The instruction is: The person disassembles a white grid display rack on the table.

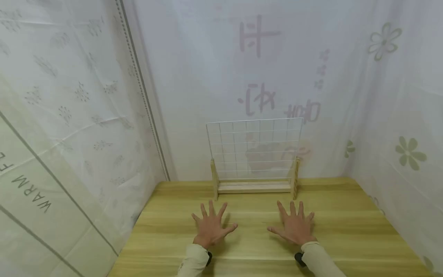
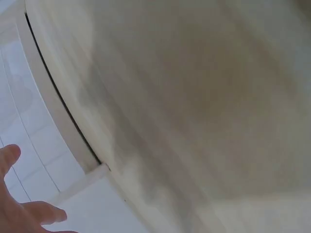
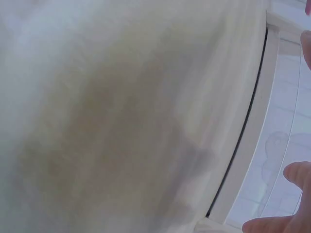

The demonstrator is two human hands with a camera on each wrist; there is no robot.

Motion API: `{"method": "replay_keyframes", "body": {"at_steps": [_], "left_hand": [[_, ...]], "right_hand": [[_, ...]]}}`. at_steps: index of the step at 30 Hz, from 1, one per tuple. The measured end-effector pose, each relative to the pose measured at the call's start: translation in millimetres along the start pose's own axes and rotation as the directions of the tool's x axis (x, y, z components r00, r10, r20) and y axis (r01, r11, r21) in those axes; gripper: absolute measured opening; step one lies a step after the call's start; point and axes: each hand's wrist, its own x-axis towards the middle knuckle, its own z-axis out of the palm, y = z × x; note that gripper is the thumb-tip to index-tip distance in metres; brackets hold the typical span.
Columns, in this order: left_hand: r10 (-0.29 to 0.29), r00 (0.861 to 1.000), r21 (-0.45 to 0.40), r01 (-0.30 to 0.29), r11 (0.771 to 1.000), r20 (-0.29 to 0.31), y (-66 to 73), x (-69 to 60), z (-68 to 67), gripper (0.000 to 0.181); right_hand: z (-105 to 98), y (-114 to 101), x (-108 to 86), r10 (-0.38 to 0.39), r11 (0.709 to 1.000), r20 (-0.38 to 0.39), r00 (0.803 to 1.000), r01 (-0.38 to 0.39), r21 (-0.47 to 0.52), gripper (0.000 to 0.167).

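Observation:
Both hands are spread palm down over the wooden table (image 1: 249, 246), side by side, each holding nothing. My left hand (image 1: 210, 227) has its fingers fanned and its thumb pointing right; a part of that hand (image 2: 19, 213) shows at the lower left of the left wrist view. The right hand (image 1: 295, 227) mirrors it, thumb pointing left, and its fingers show along the right edge of the right wrist view. Beyond the fingertips stands a white wire grid (image 1: 256, 153) in a wooden stand (image 1: 254, 189). Whether the palms touch the table, I cannot tell.
A white printed curtain (image 1: 194, 77) hangs behind the stand, with more patterned cloth at left (image 1: 69, 96) and right (image 1: 408, 115) of the table. Dark bands (image 1: 299, 259) sit at both wrists beside the light sleeves.

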Motion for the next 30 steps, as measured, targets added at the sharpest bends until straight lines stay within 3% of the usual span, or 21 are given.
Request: {"method": "replay_keyframes", "body": {"at_steps": [7,11,18,22,26,30], "left_hand": [[-0.013,1.000,-0.019,0.012,1.000,-0.025,-6.9,28.4,-21.3,0.091],[-0.037,0.999,-0.070,0.034,0.997,-0.030,-14.3,45.5,-34.3,0.090],[-0.047,0.998,-0.163,0.040,0.986,-0.036,-21.9,64.3,-53.3,0.087],[-0.088,0.996,-0.263,0.082,0.961,-0.011,-24.5,70.2,-63.4,0.085],[-0.103,0.995,-0.376,0.099,0.921,0.009,-29.9,73.7,-68.5,0.080],[-0.119,0.993,-0.471,0.109,0.875,0.009,-34.7,80.3,-75.2,0.071]], "right_hand": [[-13.5,13.0,18.8,0.040,0.999,0.042,0.998,-0.041,0.014,0.102],[-22.1,20.2,32.0,0.045,0.998,0.025,0.999,-0.046,0.032,0.102],[-32.4,36.0,49.0,0.060,0.998,0.051,0.997,-0.060,-0.004,0.104],[-38.2,42.9,55.0,0.044,0.998,0.059,0.997,-0.042,-0.042,0.105],[-47.9,48.0,62.8,0.039,0.998,0.057,0.998,-0.036,-0.054,0.101],[-60.3,55.5,78.2,0.070,0.998,0.054,0.996,-0.070,-0.004,0.092]]}}
